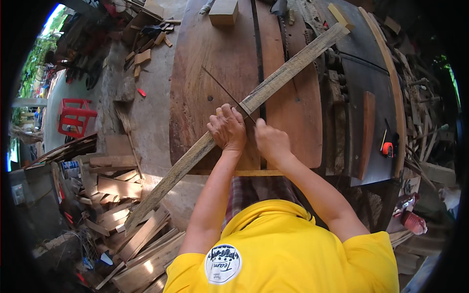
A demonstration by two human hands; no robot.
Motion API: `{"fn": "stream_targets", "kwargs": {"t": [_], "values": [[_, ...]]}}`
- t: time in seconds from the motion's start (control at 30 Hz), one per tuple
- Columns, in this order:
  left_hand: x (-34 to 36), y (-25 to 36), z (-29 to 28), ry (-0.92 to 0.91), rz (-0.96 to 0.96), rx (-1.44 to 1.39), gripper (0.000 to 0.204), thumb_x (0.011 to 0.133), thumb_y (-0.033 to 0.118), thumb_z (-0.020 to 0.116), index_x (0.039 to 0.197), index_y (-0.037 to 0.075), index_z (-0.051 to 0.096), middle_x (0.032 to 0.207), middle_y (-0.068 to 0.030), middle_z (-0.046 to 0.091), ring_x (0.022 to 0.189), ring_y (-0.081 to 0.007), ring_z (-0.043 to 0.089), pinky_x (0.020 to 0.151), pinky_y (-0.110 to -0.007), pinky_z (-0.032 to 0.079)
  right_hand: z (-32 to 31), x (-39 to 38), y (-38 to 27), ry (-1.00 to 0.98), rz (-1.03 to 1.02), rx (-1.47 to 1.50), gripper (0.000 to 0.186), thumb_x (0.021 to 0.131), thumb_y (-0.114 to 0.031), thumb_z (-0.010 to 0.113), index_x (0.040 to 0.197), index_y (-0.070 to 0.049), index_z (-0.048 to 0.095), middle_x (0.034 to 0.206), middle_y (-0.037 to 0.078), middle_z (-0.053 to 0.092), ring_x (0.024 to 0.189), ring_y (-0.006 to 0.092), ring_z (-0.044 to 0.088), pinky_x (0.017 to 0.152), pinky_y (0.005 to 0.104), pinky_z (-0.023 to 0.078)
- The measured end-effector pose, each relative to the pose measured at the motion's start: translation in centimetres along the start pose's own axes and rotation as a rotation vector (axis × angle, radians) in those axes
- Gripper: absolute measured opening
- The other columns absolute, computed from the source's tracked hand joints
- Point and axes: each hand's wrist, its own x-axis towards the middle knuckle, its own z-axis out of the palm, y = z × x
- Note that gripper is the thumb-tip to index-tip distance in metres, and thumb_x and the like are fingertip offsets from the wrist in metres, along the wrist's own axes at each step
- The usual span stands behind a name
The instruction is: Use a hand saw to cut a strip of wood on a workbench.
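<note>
A long, rough wooden plank [298, 66] lies diagonally over the brown wooden workbench [215, 53], its lower left end sticking out past the edge. My left hand [227, 128] is closed over the plank near its middle, pressing it against the bench. The handsaw [221, 85] appears as a thin dark line, its blade seen edge-on and lying across the plank just beyond my left fingers. Closed at the near end of that blade is my right hand [272, 141], which hides the saw's handle. A paler section of wood shows beside the blade.
A wooden block [223, 13] sits at the bench's far edge. To the right, a dark metal-topped table [354, 107] carries a reddish wood strip [367, 132] and an orange tape measure [388, 149]. Scrap wood [119, 188] and a red stool [76, 117] are at left.
</note>
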Motion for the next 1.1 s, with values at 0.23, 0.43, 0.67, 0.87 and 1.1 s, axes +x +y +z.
{"fn": "stream_targets", "kwargs": {"t": [0.23,0.43,0.67,0.87,1.1], "values": [[0.1,0.4,0.0,0.032,0.022,0.021,0.016,0.092,0.026,0.051,0.097,0.011,0.053,0.091,-0.0092,0.059,0.083,-0.0310,0.057,0.074,-0.044,0.043,-1.3,-1.9,0.5,-0.058,0.033,-0.015,0.004,0.087,-0.011,0.052,0.087,-0.008,0.050,0.065,0.014,0.066,0.061,0.0317,0.069,0.052,0.0412,0.055],[0.0,-0.1,0.0,0.010,0.006,0.024,0.016,0.092,0.027,0.050,0.096,0.012,0.056,0.093,-0.0090,0.060,0.084,-0.0309,0.058,0.075,-0.045,0.043,-1.0,-3.3,0.8,-0.066,0.024,0.036,0.006,0.087,-0.013,0.053,0.087,-0.008,0.050,0.066,0.016,0.066,0.062,0.0314,0.069,0.054,0.0433,0.055],[0.0,0.4,-0.2,-0.003,0.027,0.090,0.017,0.092,0.027,0.050,0.090,0.012,0.057,0.089,-0.0089,0.059,0.083,-0.0309,0.058,0.073,-0.045,0.044,0.0,0.0,0.0,0.007,0.003,0.008,0.008,0.087,-0.014,0.054,0.086,-0.008,0.050,0.066,0.013,0.066,0.060,0.0307,0.069,0.053,0.0423,0.055],[0.5,0.4,-0.3,-0.006,0.022,0.084,0.018,0.092,0.028,0.050,0.089,0.012,0.057,0.088,-0.0094,0.059,0.083,-0.0309,0.059,0.073,-0.045,0.044,-2.1,-4.9,1.3,-0.123,0.046,-0.023,0.005,0.087,-0.012,0.052,0.087,-0.007,0.051,0.067,0.014,0.067,0.062,0.0309,0.069,0.055,0.0412,0.055],[0.0,0.2,-0.2,-0.012,0.023,0.099,0.017,0.091,0.027,0.051,0.088,0.011,0.057,0.089,-0.0098,0.060,0.082,-0.0309,0.059,0.073,-0.045,0.044,0.2,0.1,0.1,-0.038,-0.014,-0.023,0.014,0.093,-0.020,0.052,0.086,-0.009,0.049,0.064,0.013,0.066,0.057,0.0300,0.068,0.050,0.0409,0.054]]}}
